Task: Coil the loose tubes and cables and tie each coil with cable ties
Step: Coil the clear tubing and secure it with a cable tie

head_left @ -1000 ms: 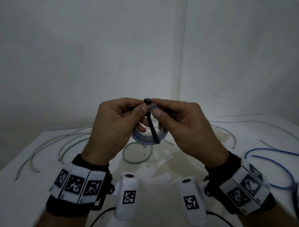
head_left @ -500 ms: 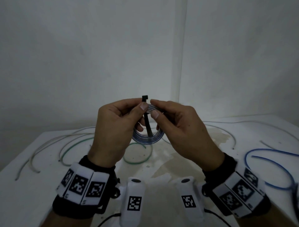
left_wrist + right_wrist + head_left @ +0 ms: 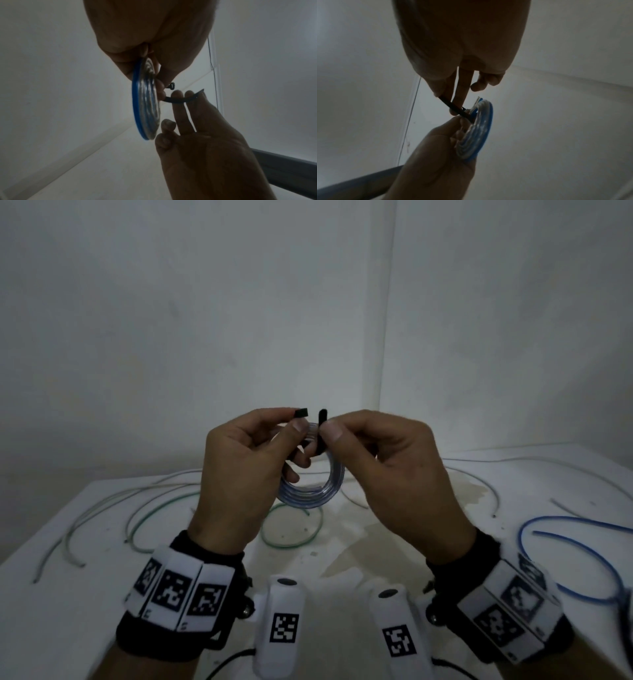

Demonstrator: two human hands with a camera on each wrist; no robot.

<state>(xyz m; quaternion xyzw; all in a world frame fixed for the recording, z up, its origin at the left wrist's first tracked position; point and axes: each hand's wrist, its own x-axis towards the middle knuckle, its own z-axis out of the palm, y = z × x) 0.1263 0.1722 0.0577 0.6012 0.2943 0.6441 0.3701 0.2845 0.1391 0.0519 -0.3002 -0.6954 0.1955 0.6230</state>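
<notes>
White walls [image 3: 171,337] meet in a corner behind a stained white worktop [image 3: 359,542] strewn with loose cables [image 3: 144,508]. Above it, the left hand [image 3: 239,474] grips a clear-blue tube coil [image 3: 315,491] and one end of a black cable tie [image 3: 301,413]; the right hand [image 3: 394,474] pinches the other end.

I am looking over a white table [image 3: 51,594] that is running from the near edge to the far walls. A yellowish-brown stain [image 3: 359,529] is spreading across its middle, reaching towards the right. Two plain pale walls are meeting at the far side, the left wall [image 3: 171,337] and the right wall [image 3: 513,337], with a lighter vertical strip [image 3: 387,302] running down the corner between them. In the wrist views a dark grey band [image 3: 283,166] is crossing the lower corner; I cannot tell what it is.
</notes>
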